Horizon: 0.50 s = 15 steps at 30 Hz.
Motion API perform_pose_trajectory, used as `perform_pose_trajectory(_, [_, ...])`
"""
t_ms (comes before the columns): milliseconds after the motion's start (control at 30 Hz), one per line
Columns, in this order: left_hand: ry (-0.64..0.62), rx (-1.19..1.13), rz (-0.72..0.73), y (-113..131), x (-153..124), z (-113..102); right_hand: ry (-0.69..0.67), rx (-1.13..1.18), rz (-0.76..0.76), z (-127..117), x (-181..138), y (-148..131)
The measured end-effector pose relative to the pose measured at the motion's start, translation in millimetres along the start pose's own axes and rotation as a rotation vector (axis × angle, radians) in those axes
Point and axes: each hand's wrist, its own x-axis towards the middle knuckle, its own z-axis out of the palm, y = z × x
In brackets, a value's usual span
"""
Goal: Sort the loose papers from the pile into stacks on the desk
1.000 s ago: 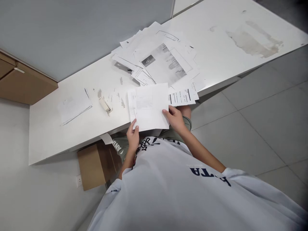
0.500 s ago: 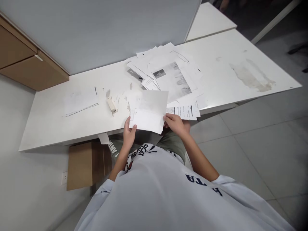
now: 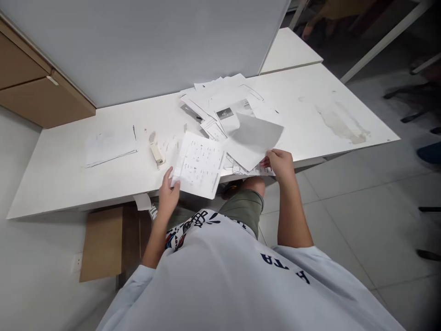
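My left hand [image 3: 168,193] pinches the lower left corner of a printed sheet [image 3: 199,164] that hangs over the front edge of the white table [image 3: 69,184]. My right hand [image 3: 280,164] grips a second sheet [image 3: 253,138], blank side up, lifted and tilted above a loose pile of printed papers [image 3: 223,99]. The two sheets are held apart from each other. A small beige stapler [image 3: 156,153] lies on the table just left of the printed sheet.
A thin stack of papers [image 3: 110,146] lies at the left of the table. A grey partition [image 3: 155,41] stands behind the table. A cardboard box [image 3: 103,241] sits under it. A wooden cabinet [image 3: 31,87] is at far left. Chair legs [image 3: 413,92] stand at the right on the tiled floor.
Both hands held one bundle of sheets together before; now my right hand has drawn one sheet away to the right over the pile, while my left hand keeps the printed sheet.
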Motion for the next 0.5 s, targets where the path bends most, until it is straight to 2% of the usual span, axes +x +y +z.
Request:
perform_pose_trajectory(67, [0.014,0.168,0.086,8.6,11.5,-22.9,-0.090,-0.169,0.000,-13.0,3.7,-9.2])
perform_pose_trajectory(167, [0.059,0.402,0.335,26.3,30.7,-55.2,-0.099,-0.384,-0.025,-26.0,-9.6,-21.0])
perform_pose_trajectory(233, [0.061,0.535,0.510,37.8,41.9,-70.8,-0.107,-0.460,-0.069,-23.3,-23.7,-26.3])
perform_pose_trajectory(300, [0.028,0.640,0.620,45.6,50.6,-80.5,-0.120,-0.402,-0.172,-8.8,-35.6,-30.8])
perform_pose_trajectory(367, [-0.020,0.686,0.670,48.6,57.2,-85.9,-0.163,-0.258,-0.340,15.8,-42.3,-36.3])
perform_pose_trajectory(433, [-0.042,0.663,0.686,48.2,61.9,-89.0,-0.272,-0.104,-0.526,46.2,-42.9,-43.4])
perform_pose_trajectory(500, [-0.027,0.582,0.688,47.0,65.0,-91.3,-0.412,0.023,-0.650,77.5,-38.9,-50.8])
